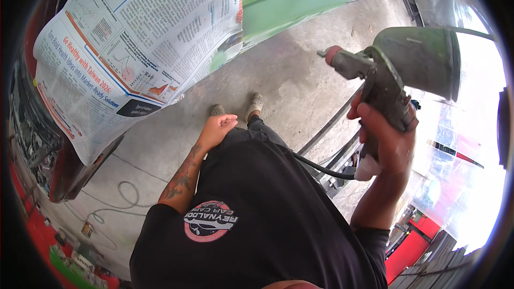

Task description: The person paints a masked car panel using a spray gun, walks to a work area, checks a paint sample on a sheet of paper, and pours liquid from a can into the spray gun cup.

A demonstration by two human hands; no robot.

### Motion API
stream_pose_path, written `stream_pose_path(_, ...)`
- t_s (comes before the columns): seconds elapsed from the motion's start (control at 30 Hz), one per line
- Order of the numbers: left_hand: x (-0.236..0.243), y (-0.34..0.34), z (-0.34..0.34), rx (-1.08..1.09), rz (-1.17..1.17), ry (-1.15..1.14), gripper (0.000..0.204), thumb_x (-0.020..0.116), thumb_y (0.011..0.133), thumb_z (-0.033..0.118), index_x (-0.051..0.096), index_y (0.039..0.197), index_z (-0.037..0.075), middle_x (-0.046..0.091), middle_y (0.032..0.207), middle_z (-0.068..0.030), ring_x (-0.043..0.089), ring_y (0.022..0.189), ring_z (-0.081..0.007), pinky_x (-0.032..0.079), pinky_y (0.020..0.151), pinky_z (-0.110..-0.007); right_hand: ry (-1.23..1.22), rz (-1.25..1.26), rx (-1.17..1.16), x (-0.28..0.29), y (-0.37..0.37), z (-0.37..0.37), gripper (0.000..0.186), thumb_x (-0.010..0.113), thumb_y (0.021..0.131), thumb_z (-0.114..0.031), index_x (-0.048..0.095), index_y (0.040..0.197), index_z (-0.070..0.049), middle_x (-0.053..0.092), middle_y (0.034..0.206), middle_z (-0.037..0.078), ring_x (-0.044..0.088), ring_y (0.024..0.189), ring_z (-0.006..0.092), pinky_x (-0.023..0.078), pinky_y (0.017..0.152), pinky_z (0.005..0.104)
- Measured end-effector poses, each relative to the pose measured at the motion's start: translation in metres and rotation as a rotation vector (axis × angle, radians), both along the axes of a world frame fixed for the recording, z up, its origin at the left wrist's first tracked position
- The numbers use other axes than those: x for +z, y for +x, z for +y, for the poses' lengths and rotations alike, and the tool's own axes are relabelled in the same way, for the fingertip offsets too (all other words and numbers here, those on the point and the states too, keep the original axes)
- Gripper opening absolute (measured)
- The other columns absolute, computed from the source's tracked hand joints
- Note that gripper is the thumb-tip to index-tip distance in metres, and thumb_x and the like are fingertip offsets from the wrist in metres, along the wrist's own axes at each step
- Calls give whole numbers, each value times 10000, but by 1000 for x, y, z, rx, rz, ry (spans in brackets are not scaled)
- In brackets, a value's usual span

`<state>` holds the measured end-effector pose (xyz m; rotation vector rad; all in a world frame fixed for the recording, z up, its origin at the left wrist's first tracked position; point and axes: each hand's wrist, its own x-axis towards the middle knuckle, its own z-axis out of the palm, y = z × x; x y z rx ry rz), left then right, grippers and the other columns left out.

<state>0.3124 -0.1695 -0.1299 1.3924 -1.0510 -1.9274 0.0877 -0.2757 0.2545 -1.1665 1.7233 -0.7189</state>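
Grey concrete floor (300,59) stretches to the right of a broad white newspaper sheet (144,32), printed in black, orange and blue, which drapes over a dark red car part (80,176). Beside the newspaper's right edge lies a smooth, pale green surface (300,13). Well to the right of the newspaper, and apart from it, I hold up a dark metal spray gun (386,91), its red-ringed nozzle turned toward the newspaper's side. My right hand (388,136) is wrapped around the handle, so the gun's body sits just above my fist, with its green-grey cylindrical cup (420,61) above my knuckles. I cannot tell whether my finger presses the trigger. From the handle's base a black hose (324,169) runs toward my waist. My left hand (218,129), loosely open with fingers together, is just off the newspaper's lower right edge, by my dark trousers (270,136).
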Motion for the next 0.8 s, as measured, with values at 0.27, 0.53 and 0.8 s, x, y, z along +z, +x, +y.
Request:
stream_pose_path(0.27,-4,7,-3,11,-24,17,319,601,956,111,611,1221,-67,707,1093,-139,669,1024,-166,498,922,-279,-84,183,-148,-7,-38,-42,178,710,834,-150,690,926,1,668,748,78,557,564,92,395,460,214)
stream_pose_path(0.53,-41,24,21,125,-210,65,353,611,945,200,635,1202,-41,726,1002,-114,681,918,-164,515,866,-286,-168,191,-195,-22,-116,-92,180,715,821,-202,693,899,-41,680,753,51,543,567,83,413,496,217)
stream_pose_path(0.8,-99,15,141,322,-527,322,275,616,902,207,722,999,-29,727,861,-91,685,781,-159,556,717,-292,-273,116,-139,-40,-224,-159,161,685,832,-178,685,915,-40,676,793,46,647,737,107,452,536,244)
